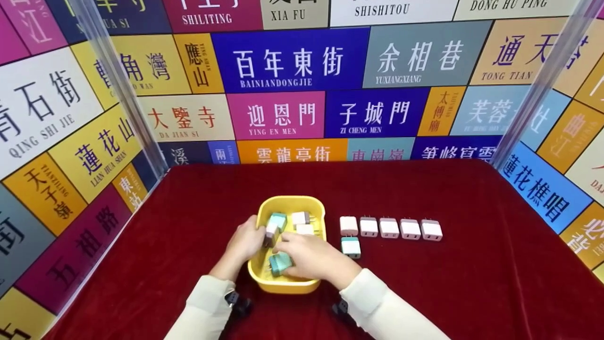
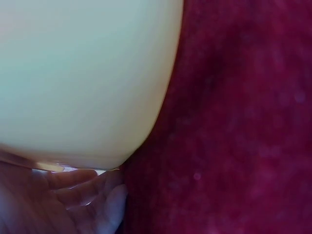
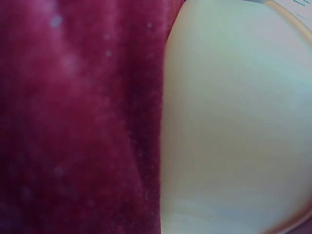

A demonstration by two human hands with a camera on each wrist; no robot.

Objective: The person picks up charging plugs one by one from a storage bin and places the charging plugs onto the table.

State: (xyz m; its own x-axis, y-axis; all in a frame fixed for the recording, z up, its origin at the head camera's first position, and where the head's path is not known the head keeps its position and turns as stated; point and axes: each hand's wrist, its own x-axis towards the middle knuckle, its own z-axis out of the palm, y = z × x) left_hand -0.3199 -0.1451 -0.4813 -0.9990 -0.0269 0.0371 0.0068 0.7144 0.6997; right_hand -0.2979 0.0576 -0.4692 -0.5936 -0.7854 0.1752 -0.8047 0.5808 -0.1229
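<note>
WALLS: back and both sides, multicoloured rectangular sign panels (image 1: 347,113), Chinese characters, Latin lettering | CORNERS: translucent posts (image 1: 536,85), left and right | TABLE: dark red cloth (image 1: 472,278)

Chargers (image 1: 300,219) in bskt (image 1: 285,287) on tbl (image 1: 472,283); charger row (image 1: 389,228) to R; single charger (image 1: 350,248) before row's L end.

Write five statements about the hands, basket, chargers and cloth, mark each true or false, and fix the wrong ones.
1. The left hand is at the left side of the basket. True.
2. The right hand is outside the basket. False: it reaches into it, holding a green charger.
3. Five chargers form a row to the right of the basket. True.
4. A lone charger sits behind the row. False: it sits in front of the row's left end.
5. The cloth is blue. False: it is red.
</note>
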